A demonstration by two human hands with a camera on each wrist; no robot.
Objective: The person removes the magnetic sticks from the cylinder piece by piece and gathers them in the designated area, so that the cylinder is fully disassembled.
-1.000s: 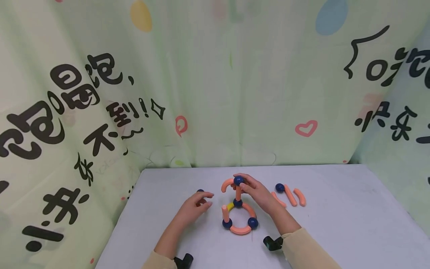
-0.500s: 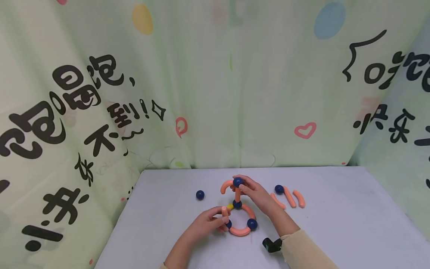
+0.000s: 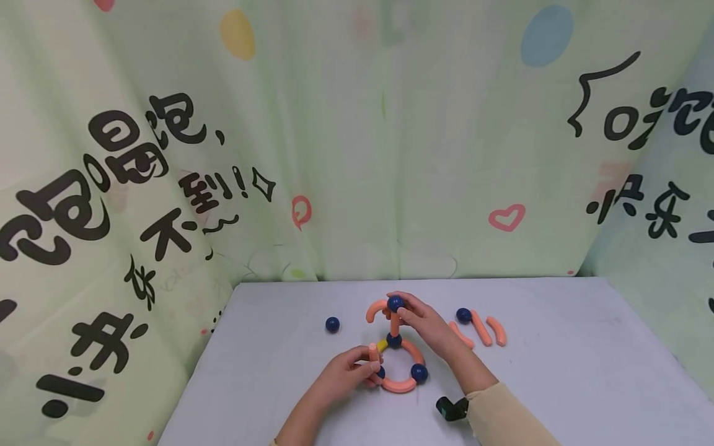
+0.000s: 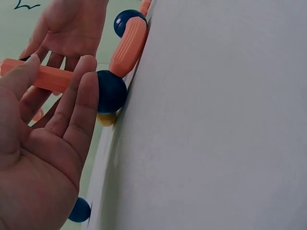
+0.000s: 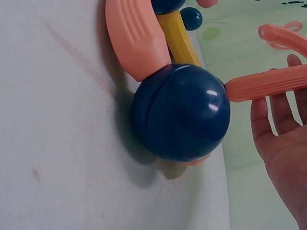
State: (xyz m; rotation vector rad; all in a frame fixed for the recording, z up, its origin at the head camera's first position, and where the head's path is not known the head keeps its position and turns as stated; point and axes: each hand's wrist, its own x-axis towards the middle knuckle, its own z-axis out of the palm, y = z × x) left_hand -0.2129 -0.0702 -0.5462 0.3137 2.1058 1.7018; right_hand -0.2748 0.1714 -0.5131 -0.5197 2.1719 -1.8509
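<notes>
A magnetic stick-and-ball build stands mid-table in the head view. Its base ring joins curved orange sticks (image 3: 398, 387), a yellow stick (image 3: 382, 345) and blue balls (image 3: 419, 373). My left hand (image 3: 341, 376) pinches the upright orange stick (image 4: 50, 77) at the ring's left, its fingertips beside the ball (image 4: 112, 92) below. At the back, my right hand (image 3: 426, 319) holds the top blue ball (image 3: 395, 303), thumb in front. From that ball a curved orange stick (image 3: 376, 308) arches left; under it another upright stick (image 5: 268, 85) meets a ring ball (image 5: 182, 112).
A loose blue ball (image 3: 332, 324) lies left of the build. To the right are another blue ball (image 3: 463, 315), a straight orange stick (image 3: 481, 328) and a curved one (image 3: 496, 331), with a further orange piece (image 3: 462, 334) partly behind the right wrist. A printed curtain (image 3: 357, 155) hangs behind the table.
My left hand has moved right and toward me, from near the loose blue ball to the left upright stick, and now pinches it. The right hand stays on the top ball.
</notes>
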